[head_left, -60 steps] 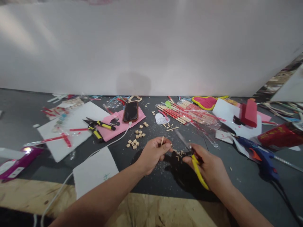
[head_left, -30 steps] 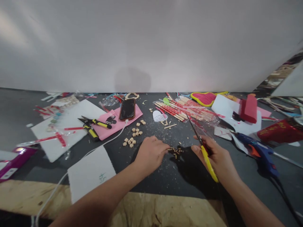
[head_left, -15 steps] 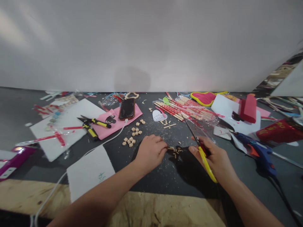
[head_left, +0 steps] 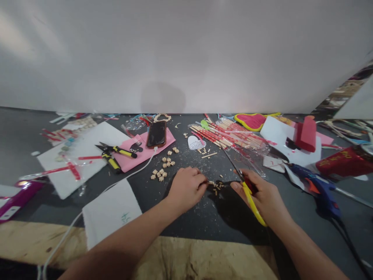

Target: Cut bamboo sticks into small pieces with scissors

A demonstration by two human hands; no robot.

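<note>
Left hand: the left hand (head_left: pixel 186 190) is in the middle of the frame, palm down, fingers curled in, tips right at the little cut wood bits (head_left: pixel 217 186). Can't tell if it's actually pinching one.
Right hand: the right hand (head_left: pixel 262 196), right of centre, is wrapped around the yellow-handled scissors (head_left: pixel 254 208).
Scissors: blades angle toward the upper left, tip near the red-patterned sticks (head_left: pixel 208 136).
Wood bits: a loose little pile on the dark tabletop (head_left: pixel 186 227), between the two hands, fine crumbs scattered around.
Small wooden clusters: a bunch of wooden clusters (head_left: pixel 163 165) just up and left of the left hand.
Heart cutout: a white paper heart (head_left: pixel 192 142) above the hands, a few short bits by its lower edge.
Phone: the phone (head_left: pixel 156 134) lies on a pink sheet (head_left: pixel 125 165), upper middle-left, white cable (head_left: pixel 131 177) plugged in.
Pliers: black-and-yellow pliers (head_left: pixel 112 160) left of the phone, partly over the pink sheet.
Paper: white sheet (head_left: pixel 106 212) with green writing, lower left, partly behind the left forearm.
Right side: blue glue gun (head_left: pixel 316 184) lying down, red can (head_left: pixel 344 162) above it at the edge, plus a red block (head_left: pixel 307 134) on white paper.
</note>
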